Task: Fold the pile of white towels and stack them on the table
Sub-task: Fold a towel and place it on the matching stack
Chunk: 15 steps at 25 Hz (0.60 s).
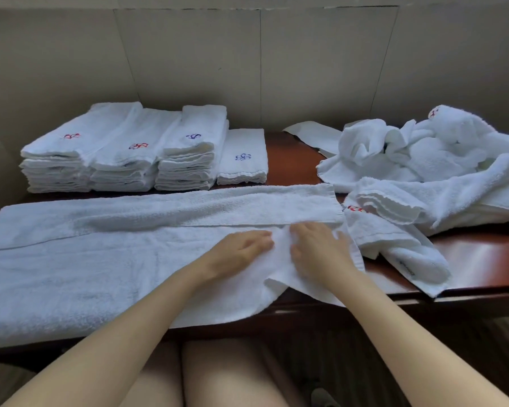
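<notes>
A long white towel [115, 254] lies spread across the front of the dark red table [482, 254], its far edge folded toward me along its length. My left hand [241, 251] and my right hand [318, 251] rest side by side, palms down, on its right part, fingers fairly straight. Several stacks of folded white towels [124, 154] with red and blue embroidered marks stand at the back left. A loose pile of unfolded white towels [429, 163] lies at the back right.
A crumpled towel with a red mark [394, 242] lies just right of my right hand, reaching the table's front edge. A tiled wall [247, 69] closes the back. My knees show below the table edge.
</notes>
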{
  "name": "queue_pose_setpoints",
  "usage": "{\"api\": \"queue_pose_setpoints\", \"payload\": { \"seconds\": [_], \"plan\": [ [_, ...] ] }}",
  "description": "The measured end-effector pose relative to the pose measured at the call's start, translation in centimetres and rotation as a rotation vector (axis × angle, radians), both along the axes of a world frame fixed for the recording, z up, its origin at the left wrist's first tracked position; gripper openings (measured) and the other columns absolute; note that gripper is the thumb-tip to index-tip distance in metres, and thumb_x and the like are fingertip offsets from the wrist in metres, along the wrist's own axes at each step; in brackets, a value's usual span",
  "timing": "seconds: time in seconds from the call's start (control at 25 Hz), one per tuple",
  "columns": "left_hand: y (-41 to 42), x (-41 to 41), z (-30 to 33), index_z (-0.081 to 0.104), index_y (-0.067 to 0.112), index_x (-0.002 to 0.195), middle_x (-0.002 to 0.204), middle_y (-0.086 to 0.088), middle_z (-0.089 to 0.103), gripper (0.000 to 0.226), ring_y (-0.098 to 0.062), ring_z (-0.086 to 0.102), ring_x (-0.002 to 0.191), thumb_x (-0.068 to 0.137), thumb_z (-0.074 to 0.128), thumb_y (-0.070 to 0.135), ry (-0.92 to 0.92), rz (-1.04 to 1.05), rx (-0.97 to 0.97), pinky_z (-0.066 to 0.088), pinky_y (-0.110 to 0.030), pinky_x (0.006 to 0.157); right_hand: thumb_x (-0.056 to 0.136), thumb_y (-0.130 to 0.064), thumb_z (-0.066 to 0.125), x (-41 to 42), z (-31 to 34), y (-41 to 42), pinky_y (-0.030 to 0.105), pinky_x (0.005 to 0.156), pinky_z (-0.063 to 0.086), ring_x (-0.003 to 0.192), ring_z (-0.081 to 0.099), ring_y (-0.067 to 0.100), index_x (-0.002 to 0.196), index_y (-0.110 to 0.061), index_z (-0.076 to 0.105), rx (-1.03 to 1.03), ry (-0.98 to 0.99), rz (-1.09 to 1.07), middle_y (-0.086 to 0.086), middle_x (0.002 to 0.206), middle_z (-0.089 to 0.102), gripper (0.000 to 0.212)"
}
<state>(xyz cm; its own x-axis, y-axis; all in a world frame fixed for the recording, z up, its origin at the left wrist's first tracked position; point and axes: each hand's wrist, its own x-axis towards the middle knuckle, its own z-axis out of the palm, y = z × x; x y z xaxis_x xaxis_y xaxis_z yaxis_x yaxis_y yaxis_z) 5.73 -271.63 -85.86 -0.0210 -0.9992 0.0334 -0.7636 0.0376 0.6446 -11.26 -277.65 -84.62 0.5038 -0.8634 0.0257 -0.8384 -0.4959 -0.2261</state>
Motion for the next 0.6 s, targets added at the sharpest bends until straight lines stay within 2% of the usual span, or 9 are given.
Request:
{"api": "queue_pose_setpoints", "payload": {
  "seconds": [0.04,0.08,0.12,0.2,0.28,0.36,0.48,0.56,0.6],
  "plan": [
    [0.7,1.4,0.3,0.057,0.015,0.130,0.144,0.002,0.046,0.038,-0.006,0.038,0.132,0.101,0.042,0.034,-0.038,0.029,-0.045,0.023,-0.010,0.105,0.096,-0.025,0.039,0.1,0.3,0.1,0.051,0.110,0.021,0.131,0.032,0.025,0.130,-0.021,0.044,-0.014,0.143,-0.089,0.005,0.138,0.042,0.035],
    [1.6,3.2,0.3,0.056,0.015,0.131,0.144,0.000,0.045,0.043,-0.009,0.039,0.133,0.099,0.039,0.039,-0.155,0.077,-0.082,0.024,-0.013,0.106,0.095,-0.022,0.040,0.3,1.0,0.3,0.054,0.110,0.018,0.131,0.030,0.028,0.129,-0.020,0.043,-0.049,0.242,-0.153,0.007,0.137,0.041,0.034],
    [2.5,5.3,0.0,0.054,0.016,0.133,0.146,-0.001,0.043,0.056,-0.013,0.038,0.135,0.093,0.033,0.048,-0.276,0.127,-0.111,0.025,-0.021,0.110,0.092,-0.016,0.042,1.1,1.9,0.8,0.056,0.110,0.017,0.132,0.028,0.030,0.128,-0.018,0.043,-0.111,0.296,-0.162,0.010,0.136,0.040,0.036],
    [4.6,9.1,-0.4,0.054,0.017,0.133,0.146,-0.003,0.044,0.077,-0.019,0.039,0.135,0.078,0.021,0.060,-0.400,0.239,-0.120,0.030,-0.035,0.110,0.089,-0.009,0.045,4.1,2.7,2.0,0.054,0.111,0.017,0.136,0.024,0.031,0.129,-0.017,0.043,-0.235,0.207,-0.015,0.012,0.139,0.036,0.041],
    [7.0,12.2,-0.6,0.055,0.016,0.132,0.145,-0.004,0.045,0.071,-0.022,0.041,0.133,0.083,0.025,0.057,-0.414,0.409,-0.150,0.031,-0.038,0.107,0.095,-0.020,0.046,8.0,2.2,3.6,0.045,0.110,0.024,0.137,0.026,0.027,0.135,-0.019,0.041,-0.194,0.019,0.258,0.009,0.143,0.035,0.040],
    [10.0,16.0,-0.9,0.042,0.023,0.142,0.153,-0.004,0.032,0.055,-0.021,0.030,0.140,0.096,0.032,0.050,-0.505,0.591,-0.035,0.023,-0.037,0.111,0.100,-0.037,0.038,10.8,0.5,5.6,0.039,0.109,0.024,0.139,0.024,0.022,0.139,-0.024,0.036,-0.041,-0.027,0.414,0.003,0.147,0.031,0.042],
    [14.5,20.6,-1.2,0.007,0.036,0.151,0.160,0.001,0.000,0.065,-0.016,0.002,0.147,0.093,0.017,0.063,-0.602,0.666,0.327,0.008,-0.037,0.119,0.093,-0.062,0.016,10.5,-1.9,6.9,0.043,0.114,0.009,0.145,0.008,0.012,0.142,-0.034,0.025,0.001,0.066,0.302,-0.006,0.156,0.014,0.057],
    [15.9,21.9,-1.2,0.003,0.037,0.151,0.160,0.004,-0.003,0.071,-0.015,-0.001,0.147,0.088,0.013,0.068,-0.589,0.635,0.365,0.007,-0.037,0.118,0.090,-0.067,0.013,10.5,-1.9,7.3,0.047,0.115,0.006,0.146,0.005,0.014,0.144,-0.037,0.021,-0.030,0.136,0.205,-0.007,0.158,0.011,0.062],
    [15.7,22.0,-1.0,0.009,0.035,0.151,0.160,0.005,0.003,0.069,-0.015,0.004,0.147,0.090,0.018,0.067,-0.566,0.638,0.342,0.010,-0.037,0.117,0.093,-0.063,0.019,11.2,-1.7,7.4,0.047,0.114,0.008,0.146,0.009,0.017,0.144,-0.035,0.024,-0.070,0.130,0.201,-0.005,0.156,0.015,0.058]
  ]
}}
